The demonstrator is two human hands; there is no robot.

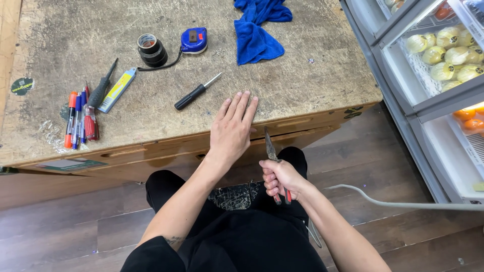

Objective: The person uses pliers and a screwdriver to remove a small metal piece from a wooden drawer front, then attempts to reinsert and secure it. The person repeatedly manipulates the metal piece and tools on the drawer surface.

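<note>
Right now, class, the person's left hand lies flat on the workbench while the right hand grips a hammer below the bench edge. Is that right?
Not quite. The head view shows the right hand gripping red-handled pliers, not a hammer. The rest holds: the left hand lies flat on the workbench, and the pliers are below its edge.

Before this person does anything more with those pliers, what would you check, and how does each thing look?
1. Right hand grips the pliers by the handles: ok.
2. Pliers' tip points away from the body, toward the table edge: ok.
3. Left hand lies flat on the table, close to the tip: not ok.
4. Grey cable secured: cannot tell.
5. Black-handled screwdriver lies apart from both hands: ok.
</note>
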